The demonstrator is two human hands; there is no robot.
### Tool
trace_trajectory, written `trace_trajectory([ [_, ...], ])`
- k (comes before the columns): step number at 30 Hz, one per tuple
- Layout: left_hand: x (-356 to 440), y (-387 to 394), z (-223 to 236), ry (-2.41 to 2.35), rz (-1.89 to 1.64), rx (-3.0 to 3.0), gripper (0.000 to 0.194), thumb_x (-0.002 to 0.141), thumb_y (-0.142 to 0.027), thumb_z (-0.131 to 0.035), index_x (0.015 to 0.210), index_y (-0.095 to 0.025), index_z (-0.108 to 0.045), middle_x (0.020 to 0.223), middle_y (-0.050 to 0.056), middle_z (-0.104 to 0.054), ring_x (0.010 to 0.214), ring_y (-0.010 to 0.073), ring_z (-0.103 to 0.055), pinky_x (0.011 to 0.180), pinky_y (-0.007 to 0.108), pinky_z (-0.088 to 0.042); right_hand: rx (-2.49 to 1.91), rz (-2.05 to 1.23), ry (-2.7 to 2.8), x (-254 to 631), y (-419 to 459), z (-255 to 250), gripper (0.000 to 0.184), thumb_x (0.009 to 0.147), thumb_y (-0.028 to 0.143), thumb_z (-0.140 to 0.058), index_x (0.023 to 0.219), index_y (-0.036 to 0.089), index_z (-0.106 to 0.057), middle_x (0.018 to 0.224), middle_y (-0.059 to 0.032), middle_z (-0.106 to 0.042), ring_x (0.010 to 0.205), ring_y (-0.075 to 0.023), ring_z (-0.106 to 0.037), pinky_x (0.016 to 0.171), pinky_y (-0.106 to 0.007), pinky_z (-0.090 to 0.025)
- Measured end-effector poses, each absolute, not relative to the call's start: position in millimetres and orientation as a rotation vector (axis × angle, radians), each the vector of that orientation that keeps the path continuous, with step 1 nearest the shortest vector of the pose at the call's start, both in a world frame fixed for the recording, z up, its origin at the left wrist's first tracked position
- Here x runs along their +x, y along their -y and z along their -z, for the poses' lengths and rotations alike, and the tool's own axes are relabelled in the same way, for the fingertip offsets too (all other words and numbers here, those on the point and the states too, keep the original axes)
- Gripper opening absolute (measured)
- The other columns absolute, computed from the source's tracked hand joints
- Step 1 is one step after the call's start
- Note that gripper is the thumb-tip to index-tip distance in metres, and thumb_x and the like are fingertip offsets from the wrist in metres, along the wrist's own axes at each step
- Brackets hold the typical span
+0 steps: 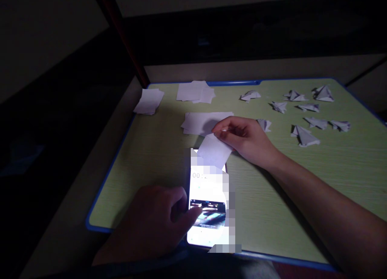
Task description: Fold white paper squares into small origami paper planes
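My right hand [242, 138] pinches a small white sheet of paper [215, 152] by its upper corner, between thumb and fingers. The sheet hangs over the top end of a lit phone [208, 190] near the table's front edge. To the phone's left, my left hand [163, 214] has its fingers curled and its thumb apart, the thumb reaching over the screen. Whether the thumb touches the glass I cannot tell. Part of the phone is blurred out. Just behind my right hand lies a stack of white paper sheets [196, 123].
The green table [145, 162] has a blue rim. More loose paper lies in a left pile [149, 100] and a back pile [192, 91]. Several folded paper figures, among them a large one [304, 136], stand on the right side. The room around is dark.
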State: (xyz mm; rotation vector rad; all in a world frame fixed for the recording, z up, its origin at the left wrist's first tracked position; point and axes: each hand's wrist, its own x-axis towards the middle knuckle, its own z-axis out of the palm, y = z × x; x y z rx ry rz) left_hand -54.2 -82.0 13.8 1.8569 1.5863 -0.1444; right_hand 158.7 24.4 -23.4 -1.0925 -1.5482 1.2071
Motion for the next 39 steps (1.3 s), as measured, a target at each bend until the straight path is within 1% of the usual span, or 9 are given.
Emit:
trace_trajectory([
  [6, -55.3, 81.3, -13.3, -1.574, 0.159, 1.876, 0.043, 0.086, -0.053, -0.05, 0.062, -0.018, -0.056, 0.055, -0.002, -0.055, 0.053, 0.0109, -0.049, 0.053, 0.026, -0.026, -1.101, -1.209, 1.549, 158.4, -24.5, 23.5, 0.004, 0.075, 0.018, -0.066, 0.078, 0.014, -0.066, 0.065, 0.0009, -0.057, 0.053, -0.0082, -0.044, 0.048, -0.025, -0.028],
  [12, -54.9, 80.7, -12.7, -1.581, 0.184, 1.855, 0.044, 0.085, -0.056, -0.05, 0.063, -0.019, -0.057, 0.057, -0.002, -0.057, 0.054, 0.0115, -0.05, 0.053, 0.026, -0.025, -1.105, -1.193, 1.56, 158.7, -25.2, 24.9, 0.004, 0.075, 0.018, -0.065, 0.078, 0.015, -0.066, 0.065, 0.0012, -0.057, 0.054, -0.008, -0.044, 0.048, -0.025, -0.028],
  [27, -53.2, 81.1, -14.2, -1.622, 0.204, 1.852, 0.04, 0.082, -0.053, -0.054, 0.062, -0.019, -0.056, 0.057, -0.002, -0.058, 0.054, 0.0118, -0.049, 0.054, 0.027, -0.024, -1.109, -1.21, 1.553, 158.7, -25.4, 24.3, 0.008, 0.074, 0.02, -0.066, 0.078, 0.013, -0.066, 0.065, -0.0004, -0.057, 0.054, -0.0087, -0.045, 0.048, -0.024, -0.029],
  [30, -52.4, 80.8, -15.1, -1.611, 0.198, 1.843, 0.041, 0.081, -0.054, -0.055, 0.06, -0.019, -0.055, 0.056, -0.003, -0.056, 0.054, 0.0117, -0.049, 0.053, 0.027, -0.025, -1.115, -1.201, 1.557, 158.9, -25.3, 25.1, 0.008, 0.074, 0.02, -0.066, 0.079, 0.013, -0.067, 0.064, -0.0001, -0.057, 0.054, -0.0086, -0.045, 0.048, -0.024, -0.029],
  [34, -52.4, 80.9, -14.4, -1.611, 0.185, 1.843, 0.043, 0.082, -0.056, -0.053, 0.06, -0.019, -0.054, 0.055, -0.003, -0.055, 0.054, 0.0117, -0.049, 0.053, 0.027, -0.026, -1.108, -1.197, 1.551, 158.8, -25.8, 25.8, 0.007, 0.074, 0.02, -0.066, 0.078, 0.014, -0.067, 0.065, -0.0001, -0.058, 0.054, -0.0084, -0.045, 0.048, -0.024, -0.03],
  [39, -53.8, 82.2, -11.7, -1.622, 0.168, 1.86, 0.043, 0.084, -0.056, -0.051, 0.061, -0.019, -0.056, 0.056, -0.003, -0.057, 0.053, 0.0113, -0.05, 0.053, 0.027, -0.025, -1.104, -1.201, 1.548, 158.6, -26.0, 25.8, 0.007, 0.073, 0.019, -0.066, 0.078, 0.013, -0.067, 0.064, 0.0002, -0.058, 0.053, -0.0082, -0.045, 0.047, -0.024, -0.03],
])
